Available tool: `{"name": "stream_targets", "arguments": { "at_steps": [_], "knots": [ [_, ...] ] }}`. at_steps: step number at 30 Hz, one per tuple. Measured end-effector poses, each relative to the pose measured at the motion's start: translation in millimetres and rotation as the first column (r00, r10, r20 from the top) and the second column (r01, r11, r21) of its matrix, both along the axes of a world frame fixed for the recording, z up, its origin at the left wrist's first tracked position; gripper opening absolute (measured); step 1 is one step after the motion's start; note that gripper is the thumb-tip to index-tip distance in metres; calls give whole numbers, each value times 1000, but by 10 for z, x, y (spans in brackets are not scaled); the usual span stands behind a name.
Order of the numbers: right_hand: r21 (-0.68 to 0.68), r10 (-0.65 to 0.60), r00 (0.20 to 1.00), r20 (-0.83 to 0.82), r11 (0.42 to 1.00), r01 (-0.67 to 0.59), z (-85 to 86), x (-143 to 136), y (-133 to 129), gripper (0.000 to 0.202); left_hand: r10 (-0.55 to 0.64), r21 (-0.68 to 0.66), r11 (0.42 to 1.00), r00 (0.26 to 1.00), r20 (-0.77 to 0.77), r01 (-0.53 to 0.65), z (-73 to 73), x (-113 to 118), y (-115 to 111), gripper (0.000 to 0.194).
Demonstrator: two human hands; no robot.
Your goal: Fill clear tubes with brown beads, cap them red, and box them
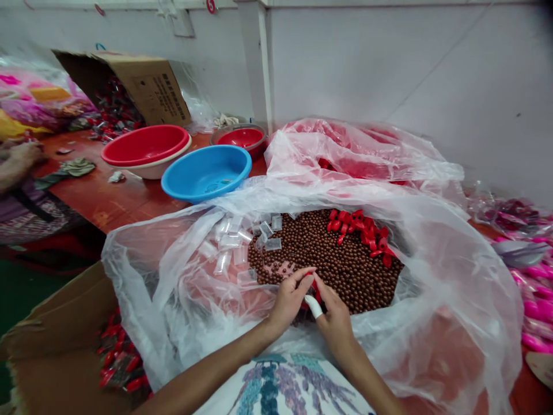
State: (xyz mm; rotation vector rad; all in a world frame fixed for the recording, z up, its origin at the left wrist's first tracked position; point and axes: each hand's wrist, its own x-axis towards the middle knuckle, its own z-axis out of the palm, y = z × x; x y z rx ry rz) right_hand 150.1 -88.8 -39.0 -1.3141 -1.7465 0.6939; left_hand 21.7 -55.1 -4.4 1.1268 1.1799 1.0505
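My left hand (287,301) and my right hand (336,316) meet at the near edge of a heap of small round brown balls (319,248). Between their closed fingers is a small red plastic piece (317,288), partly hidden by the fingers. White tape or a cover wraps my right thumb. The balls lie on a large translucent plastic bag (432,248) with its mouth spread wide. Small clear plastic containers (233,241) are scattered left of the heap. Several loose red plastic pieces (367,233) rest on its far right side.
A blue basin (207,173) and a red basin (144,147) stand at the back left, near a tipped cardboard box (151,86). Another box (56,346) of red-and-clear items is at lower left. Bagged red parts (358,153) lie behind; a person's hand (26,155) shows far left.
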Motion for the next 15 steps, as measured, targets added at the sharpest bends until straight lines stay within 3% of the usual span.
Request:
{"name": "stream_targets", "arguments": {
  "at_steps": [3, 6, 9, 12, 15],
  "knots": [
    [-156, -37, 974, -225, 988, 1, 91, -37, 5, 48, 26, -31, 999, 997, 69, -24, 48, 24, 33, 27],
    [-301, -195, 839, -508, 953, 39, 189, -40, 45, 42, 105, -160, 984, 976, 192, -75, 92, 43, 71, 29],
    [-359, -326, 752, -573, 925, 127, 231, 29, 111, 28, 115, -281, 959, 958, 262, -39, 110, 31, 71, 37],
    [-341, -340, 767, -544, 925, 168, 237, 117, 166, 32, 79, -319, 948, 957, 281, 15, 99, 4, 46, 44],
    [-256, -211, 902, -376, 960, 117, 254, 156, 184, 35, 16, -296, 953, 964, 264, 65, 71, -7, 27, 45]
  ]
}}
